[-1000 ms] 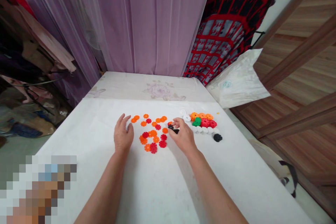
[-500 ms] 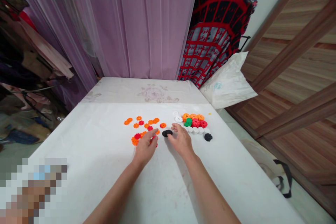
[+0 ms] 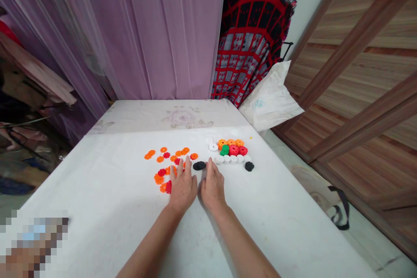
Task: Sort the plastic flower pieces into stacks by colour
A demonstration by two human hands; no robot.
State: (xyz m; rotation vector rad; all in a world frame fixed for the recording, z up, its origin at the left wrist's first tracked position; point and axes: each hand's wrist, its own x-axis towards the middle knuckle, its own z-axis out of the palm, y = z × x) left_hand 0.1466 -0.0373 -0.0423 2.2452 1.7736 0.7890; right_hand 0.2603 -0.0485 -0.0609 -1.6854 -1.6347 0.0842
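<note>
My left hand lies palm down with fingers spread, over the right side of some scattered orange and red flower-shaped discs, and hides part of them. My right hand is beside it, fingers stretched forward and thumb toward the left. Just beyond the gap between my hands is a black stack of discs; the right fingertips are close to it, and I cannot tell if they touch. Right of my hands stand rows of stacked discs: orange, red, green and white.
Another black disc stack sits at the right end of the rows. White discs lie left of the orange row. A white cloth covers the table. Beyond its right edge are a white bag and a wooden wardrobe.
My hands have come closer together. The right one has turned from a side-on curl near the black stack to lying flatter, and the left has spread out palm down. The view has shifted slightly.
</note>
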